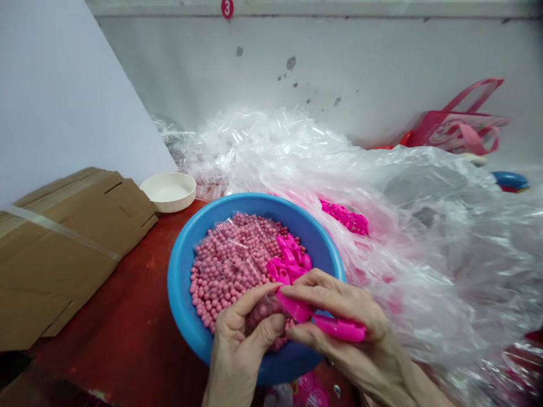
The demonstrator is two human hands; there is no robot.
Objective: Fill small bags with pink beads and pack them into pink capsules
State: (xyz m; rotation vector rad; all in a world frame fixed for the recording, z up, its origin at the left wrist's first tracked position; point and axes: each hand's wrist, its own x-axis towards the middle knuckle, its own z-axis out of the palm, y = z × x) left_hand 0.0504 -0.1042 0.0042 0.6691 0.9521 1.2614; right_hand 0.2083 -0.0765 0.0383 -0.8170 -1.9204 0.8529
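Observation:
Over the near side of a blue plastic basin (177,271), my left hand (235,339) pinches a small clear container of pink beads (263,311) between thumb and fingers. My right hand (354,314) is closed around bright pink plastic pieces: one pink piece (296,308) meets the end of the clear container, and another pink piece (339,328) sticks out beside the fingers. Whether the first piece is joined to the container, I cannot tell. Inside the basin lie loose pink beads (212,302), clear bead-filled packages (244,243), and a cluster of pink plastic parts (291,257).
A shallow white dish (168,192) stands behind the basin, beside a folded cardboard box (72,254) on the red table (127,316). Clear plastic bags (403,226) spread across the right, with more pink parts (345,217) among them. A pink bag (449,130) leans against the wall.

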